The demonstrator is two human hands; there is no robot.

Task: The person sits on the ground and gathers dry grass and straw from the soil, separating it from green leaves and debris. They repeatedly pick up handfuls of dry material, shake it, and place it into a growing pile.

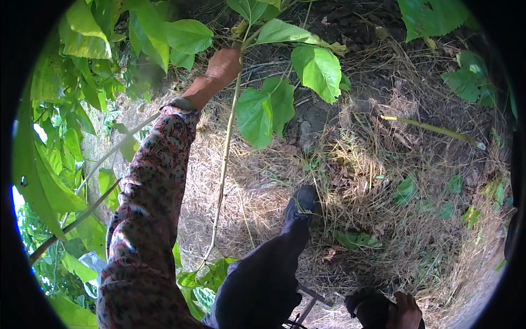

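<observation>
My left hand (224,63), at the end of a floral sleeve (154,164), reaches out to the top middle. It is closed around a thin leafy branch (226,152), with its fingertips hidden. Broad toothed leaves (316,70), like mulberry leaves, grow from the branch above and right of this hand. The stem hangs down past my forearm to more leaves near the bottom. My right hand (404,312) shows at the bottom edge beside a dark object (367,306), perhaps a shoe. Its fingers are curled and partly cut off, so its grip is unclear.
My dark shoe (302,201) stands on dry straw (246,181). A metal tool part (314,296) shows beside my trouser leg. A cut stick (435,131) lies on the right. Dense foliage (53,172) and a bare branch (74,224) fill the left; a pale plastic piece (92,265) is there.
</observation>
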